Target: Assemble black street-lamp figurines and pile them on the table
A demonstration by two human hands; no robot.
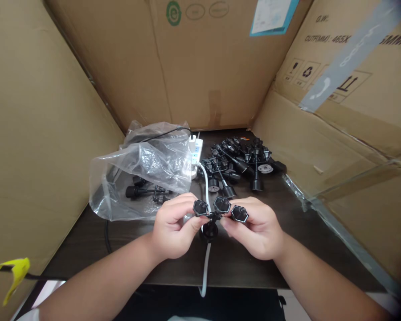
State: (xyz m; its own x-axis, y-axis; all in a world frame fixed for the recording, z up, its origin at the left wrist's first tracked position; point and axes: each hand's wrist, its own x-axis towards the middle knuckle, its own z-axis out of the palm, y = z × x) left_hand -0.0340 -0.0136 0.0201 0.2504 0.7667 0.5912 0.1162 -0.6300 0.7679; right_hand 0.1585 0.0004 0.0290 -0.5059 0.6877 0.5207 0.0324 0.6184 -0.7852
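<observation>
Between my two hands is a small black model street lamp (222, 205) with three hexagonal lantern heads, its top turned towards me. My left hand (175, 227) pinches its left side, thumb and forefinger just below the left lantern. On the other side my right hand (257, 228) grips the arm near the right lantern. The lamp's round base (209, 232) shows below, pointing away and down. Behind it, to the right, lies a pile of similar black lamps (234, 167). Another black lamp (147, 191) lies partly under a clear plastic bag at the left.
The clear plastic bag (143, 165) spreads over the back left of the dark table (254, 276). A white power strip (195, 156) stands beside it, and its white cable (205, 267) runs under the lamp to the front edge. Cardboard boxes (194, 67) wall in the back and both sides.
</observation>
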